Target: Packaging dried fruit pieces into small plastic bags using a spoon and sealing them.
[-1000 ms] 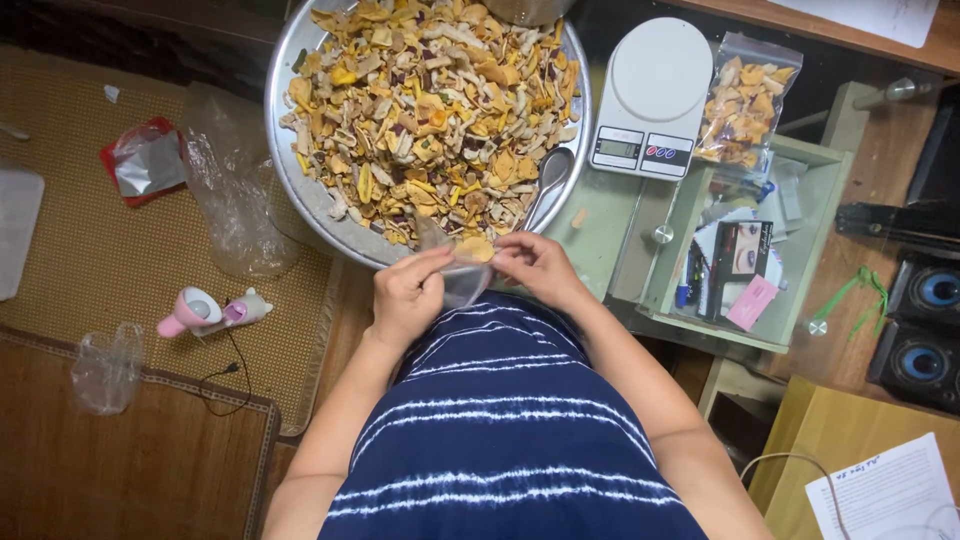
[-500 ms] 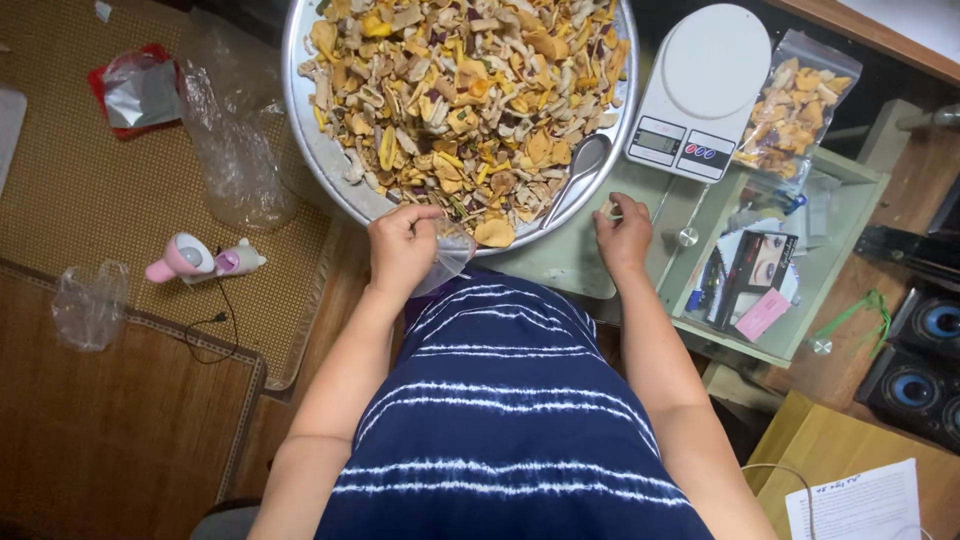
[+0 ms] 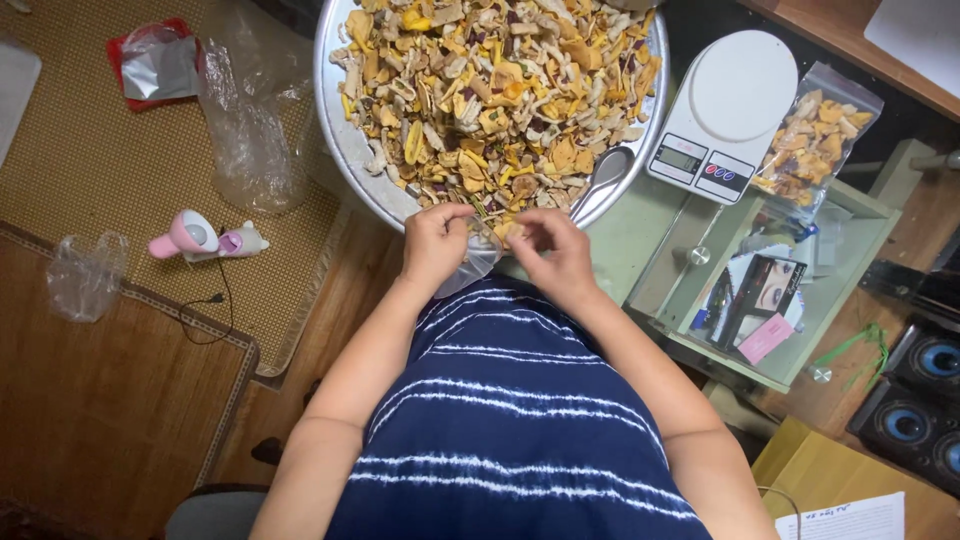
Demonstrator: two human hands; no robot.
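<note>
A big round metal tray (image 3: 340,150) holds a heap of mixed dried fruit chips (image 3: 490,90) in yellow, orange and cream. At its near rim my left hand (image 3: 432,243) grips the edge of a small clear plastic bag (image 3: 478,262). My right hand (image 3: 548,250) pinches the other side of that bag's mouth, fingers curled. A metal scoop (image 3: 600,180) lies in the tray just beyond my right hand.
A white kitchen scale (image 3: 722,115) stands right of the tray, with a filled clear bag of chips (image 3: 815,140) beside it. A green tray (image 3: 870,230) with small boxes is at right. Empty plastic bags (image 3: 250,130), a pink device (image 3: 195,236) and a red pouch (image 3: 155,65) lie on the mat at left.
My right hand came back from the right side to the bag at the tray's rim. The left hand stayed on the bag.
</note>
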